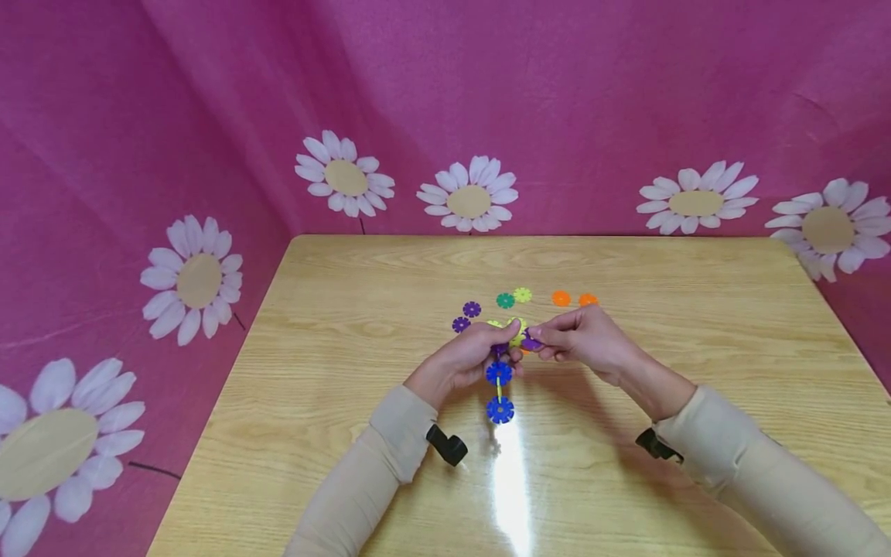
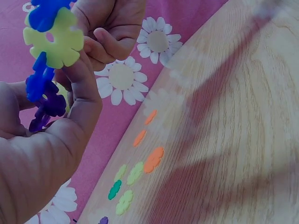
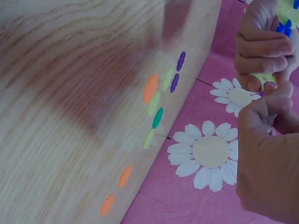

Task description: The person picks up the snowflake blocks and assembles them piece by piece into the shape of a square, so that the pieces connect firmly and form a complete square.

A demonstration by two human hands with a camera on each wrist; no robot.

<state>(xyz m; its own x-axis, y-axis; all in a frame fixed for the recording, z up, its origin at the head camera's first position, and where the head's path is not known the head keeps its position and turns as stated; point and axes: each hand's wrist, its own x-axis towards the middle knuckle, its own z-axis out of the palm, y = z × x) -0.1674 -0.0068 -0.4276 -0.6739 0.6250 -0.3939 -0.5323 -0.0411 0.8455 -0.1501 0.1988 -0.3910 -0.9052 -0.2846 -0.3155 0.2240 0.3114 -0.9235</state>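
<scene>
My left hand (image 1: 465,357) grips a chain of interlocking flower-shaped discs above the table. Two blue discs (image 1: 500,410) hang lowest, with a thin yellow disc edge-on between them. In the left wrist view a yellow disc (image 2: 63,39) of the chain shows large, with blue and purple discs (image 2: 55,105) slotted below it near the fingers. Thumb and fingers of my right hand (image 1: 595,344) pinch a purple disc (image 1: 531,340) at the edge of a yellow disc (image 1: 517,331) by my left thumb. In the right wrist view my fingers mostly hide that purple disc.
Loose discs lie on the wooden table (image 1: 334,325) beyond the hands: two purple (image 1: 472,309), a green one (image 1: 505,300), yellow ones (image 1: 522,295) and several orange ones (image 1: 561,299). A pink curtain with white daisies (image 1: 557,100) stands behind the table and at its left.
</scene>
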